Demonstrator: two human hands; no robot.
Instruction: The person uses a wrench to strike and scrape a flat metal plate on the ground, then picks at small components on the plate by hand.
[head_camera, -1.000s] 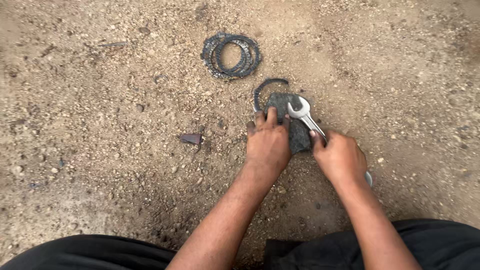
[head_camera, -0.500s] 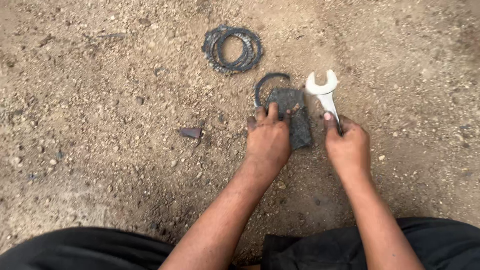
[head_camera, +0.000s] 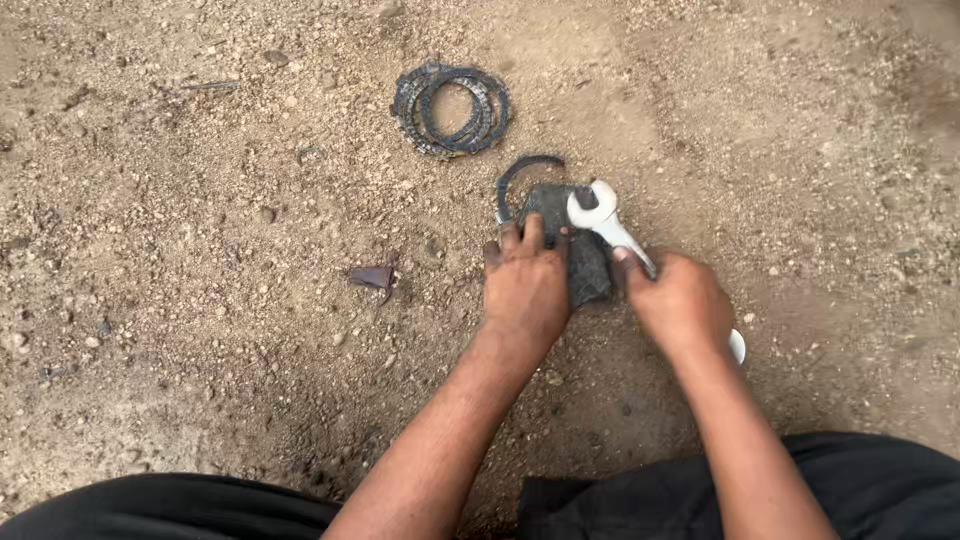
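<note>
Gravelly dirt ground (head_camera: 200, 300); outdoors, apparently.

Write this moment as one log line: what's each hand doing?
left hand: pressing dark part on gravel ground | right hand: grip shut on open-end wrench, head on part | toothed rings: stacked beyond, untouched

Soft, even daylight covers the sandy ground (head_camera: 200, 250), with no hard-edged shadows anywhere; only a faint dark smudge sits under the forearms and around the hands. The light seems diffuse (its direction cannot be told). The silver wrench (head_camera: 600, 215) is the brightest spot, catching a mild sheen without blown-out glare. Gravel grains look crisp at the centre and soften slightly toward the corners. The dark trousers (head_camera: 850, 490) along the bottom edge lose detail, reading as flat black. Colours are warm and muted.
</note>
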